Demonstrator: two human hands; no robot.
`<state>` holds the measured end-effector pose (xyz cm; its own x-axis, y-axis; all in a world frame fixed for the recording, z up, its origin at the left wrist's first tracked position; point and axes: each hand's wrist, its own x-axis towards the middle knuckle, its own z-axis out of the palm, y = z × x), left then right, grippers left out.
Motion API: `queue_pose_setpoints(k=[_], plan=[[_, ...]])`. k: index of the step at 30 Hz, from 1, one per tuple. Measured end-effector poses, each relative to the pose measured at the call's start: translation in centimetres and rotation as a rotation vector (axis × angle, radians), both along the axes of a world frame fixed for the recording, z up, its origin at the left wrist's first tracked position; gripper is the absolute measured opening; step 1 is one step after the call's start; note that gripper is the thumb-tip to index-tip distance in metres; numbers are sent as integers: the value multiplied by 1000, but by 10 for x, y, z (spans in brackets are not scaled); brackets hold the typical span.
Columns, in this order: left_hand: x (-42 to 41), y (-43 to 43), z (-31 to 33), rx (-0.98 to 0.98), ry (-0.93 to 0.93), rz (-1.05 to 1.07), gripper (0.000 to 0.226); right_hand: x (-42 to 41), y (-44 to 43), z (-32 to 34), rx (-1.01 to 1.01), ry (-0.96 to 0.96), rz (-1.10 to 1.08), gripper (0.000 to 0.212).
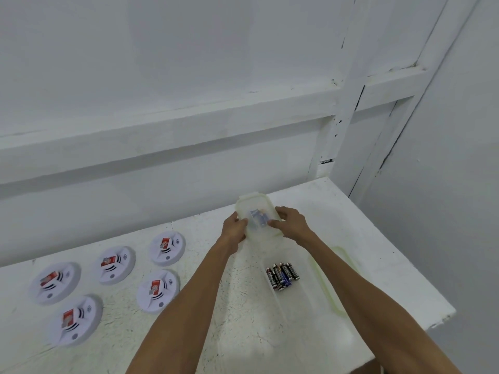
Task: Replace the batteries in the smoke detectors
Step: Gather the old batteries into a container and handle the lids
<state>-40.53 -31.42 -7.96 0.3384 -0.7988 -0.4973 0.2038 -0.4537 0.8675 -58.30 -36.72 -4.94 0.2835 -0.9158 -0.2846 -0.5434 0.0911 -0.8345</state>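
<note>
Left hand (234,227) and right hand (290,224) are gripping lidded container (251,205) by opposite sides, probably bracing to unclip it.

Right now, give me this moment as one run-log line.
left hand: grips lidded container | right hand: grips same container | batteries: in open tub nearer | smoke detectors: five, at left, untouched

Bare utility or workroom setting: white-painted panelled wall (162,76), rough white-painted tabletop (229,306) with worn, flaking surface, set in corner.
</note>
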Motion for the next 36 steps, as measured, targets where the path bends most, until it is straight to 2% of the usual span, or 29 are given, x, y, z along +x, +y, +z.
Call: queue_pose_setpoints(k=[7,10,13,16,18,19,21,22,24,26,28,30,36], plan=[[16,-26,11,163,-117,-40,18,0,-10,-2,142,-109,-86,58],[18,-32,13,208,-119,-45,22,1,-15,-2,209,-143,-100,55],[21,-37,11,236,-130,-23,31,3,-14,-2,190,-138,-88,58],[20,-41,14,223,-304,-9,38,1,-12,0,99,-52,31,61],[22,-43,20,198,-415,-86,75,-4,-12,9,94,1,226,71],[25,-45,24,176,-446,-158,93,-6,-13,14,98,53,331,85],[29,-51,38,176,-547,-359,106,-5,-15,22,17,300,534,119],[31,-56,42,195,-596,-467,106,-4,-15,25,-32,429,596,127],[36,-62,51,257,-534,-603,105,0,-16,24,-132,596,671,129],[44,-68,53,325,-412,-683,94,1,-15,23,-225,711,734,125],[49,-73,56,347,-399,-745,74,0,-15,23,-288,756,747,118],[51,-79,58,360,-391,-769,67,-2,-15,20,-344,762,745,110],[54,-87,57,425,-265,-765,80,-8,-12,6,-390,748,703,105]])
